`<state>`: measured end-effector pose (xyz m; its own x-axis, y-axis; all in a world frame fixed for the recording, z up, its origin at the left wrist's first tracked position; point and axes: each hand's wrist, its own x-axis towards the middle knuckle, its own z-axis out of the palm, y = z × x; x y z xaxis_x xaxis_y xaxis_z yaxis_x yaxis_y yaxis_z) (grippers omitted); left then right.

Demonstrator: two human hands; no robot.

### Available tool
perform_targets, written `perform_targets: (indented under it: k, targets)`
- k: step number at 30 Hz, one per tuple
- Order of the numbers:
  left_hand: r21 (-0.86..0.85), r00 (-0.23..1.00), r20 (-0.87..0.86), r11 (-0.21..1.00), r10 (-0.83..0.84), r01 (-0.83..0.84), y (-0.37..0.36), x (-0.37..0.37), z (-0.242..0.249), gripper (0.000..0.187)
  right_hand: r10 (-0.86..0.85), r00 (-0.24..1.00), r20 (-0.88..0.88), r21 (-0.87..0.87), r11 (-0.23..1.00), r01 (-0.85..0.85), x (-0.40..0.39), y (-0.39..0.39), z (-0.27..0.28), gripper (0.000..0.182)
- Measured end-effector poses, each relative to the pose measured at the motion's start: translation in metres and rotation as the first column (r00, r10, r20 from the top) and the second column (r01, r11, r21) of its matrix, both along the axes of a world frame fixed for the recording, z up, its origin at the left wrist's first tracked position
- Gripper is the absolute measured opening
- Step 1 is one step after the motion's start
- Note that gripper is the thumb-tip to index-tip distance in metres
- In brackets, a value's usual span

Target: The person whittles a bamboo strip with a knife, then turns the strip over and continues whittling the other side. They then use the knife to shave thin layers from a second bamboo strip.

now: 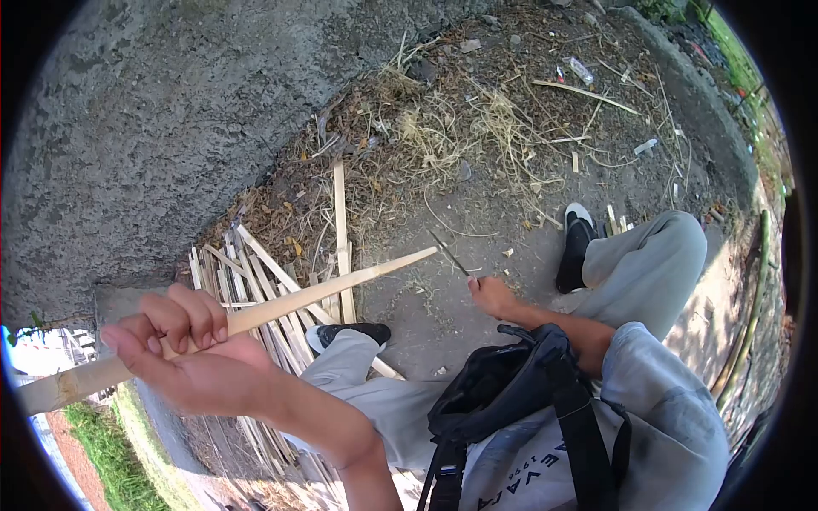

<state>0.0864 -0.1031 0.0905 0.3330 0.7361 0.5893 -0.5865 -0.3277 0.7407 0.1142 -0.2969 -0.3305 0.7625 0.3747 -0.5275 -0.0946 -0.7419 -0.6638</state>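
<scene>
A long pale strip of bamboo or wood [341, 283] runs from the lower left towards the centre. My left hand [192, 349] is wrapped round its wide part at the left. Near the middle, my right hand [492, 297] is closed round the handle of a thin dark knife [450, 254]. The blade points up and left, its upper part close beside the strip's narrow tip. Whether blade and strip touch is not clear.
Many split strips [277, 341] lie piled beside my left shoe [362, 334]. A rough grey wall [170, 128] rises at the upper left. Shavings [426, 132] litter the ground. A black bag [486, 387] hangs at my waist; a low concrete edge [707, 111] is at the right.
</scene>
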Motion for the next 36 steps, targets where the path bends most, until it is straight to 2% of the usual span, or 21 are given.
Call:
perform_targets:
  k: [1,4,5,7,11,13,16,19,22,23,25,28,30,31,32,36]
  targets:
    - [0.019,0.998,-0.013,0.998,0.058,-0.058,-0.005,-0.003,0.005,0.045,0.026,0.998,-0.061,0.027,0.999,-0.025,-0.003,0.006,0.018,0.051]
    - [0.065,0.985,-0.001,0.983,0.172,-0.172,-0.010,-0.011,0.011,0.046,0.193,0.969,0.152,0.205,0.953,-0.222,-0.022,0.018,0.035,0.049]
    - [0.077,0.983,-0.048,0.982,0.178,-0.174,-0.009,-0.008,0.003,0.046,0.232,0.962,0.145,0.184,0.949,-0.257,-0.025,0.018,0.036,0.048]
    - [0.087,0.968,-0.032,0.965,0.249,-0.246,-0.013,0.000,0.000,0.048,0.304,0.943,0.131,0.140,0.936,-0.322,-0.023,0.010,0.033,0.047]
    - [0.050,0.932,0.005,0.930,0.363,-0.363,-0.009,0.005,-0.002,0.050,0.313,0.948,0.067,0.017,0.949,-0.314,-0.020,-0.003,0.004,0.047]
    - [0.026,0.933,0.018,0.932,0.360,-0.360,-0.001,0.005,-0.001,0.050,0.319,0.944,0.078,-0.010,0.948,-0.320,-0.024,0.001,0.033,0.048]
    - [0.007,0.947,0.019,0.947,0.320,-0.320,0.012,0.004,-0.003,0.049,0.298,0.949,0.100,0.139,0.941,-0.310,-0.035,0.011,0.061,0.050]
    - [0.020,0.954,-0.004,0.954,0.300,-0.300,0.016,0.001,-0.002,0.047,0.231,0.973,0.018,0.034,0.972,-0.231,-0.044,0.006,0.007,0.050]
    - [-0.025,0.946,0.026,0.946,0.323,-0.323,0.015,-0.001,-0.002,0.047,0.272,0.962,0.026,-0.070,0.961,-0.269,-0.038,-0.006,-0.003,0.051]
    - [-0.010,0.945,0.023,0.946,0.325,-0.325,0.016,-0.001,-0.002,0.046,0.251,0.967,0.038,-0.031,0.968,-0.250,-0.040,-0.002,-0.005,0.050]
    - [0.012,0.938,0.009,0.938,0.348,-0.348,0.017,-0.004,-0.004,0.046,0.228,0.972,0.053,0.037,0.972,-0.230,-0.040,0.012,0.034,0.050]
    - [0.024,0.929,0.019,0.928,0.371,-0.371,0.020,-0.009,-0.005,0.045,0.256,0.962,0.092,0.070,0.962,-0.263,-0.049,0.011,0.026,0.049]
    - [-0.001,0.924,0.031,0.924,0.382,-0.382,0.018,-0.012,-0.006,0.044,0.281,0.959,0.049,-0.058,0.959,-0.278,-0.052,-0.004,-0.017,0.048]
    - [-0.014,0.923,0.049,0.924,0.382,-0.381,0.018,-0.011,-0.005,0.044,0.284,0.958,0.038,-0.120,0.953,-0.278,-0.045,-0.004,-0.020,0.048]
    - [-0.008,0.921,0.058,0.923,0.384,-0.385,0.019,-0.009,-0.003,0.044,0.260,0.963,0.070,-0.056,0.965,-0.256,-0.042,0.003,-0.026,0.048]
    - [-0.003,0.918,0.038,0.918,0.396,-0.396,0.020,-0.013,-0.008,0.043,0.220,0.972,0.087,0.099,0.969,-0.228,-0.043,0.020,0.029,0.049]
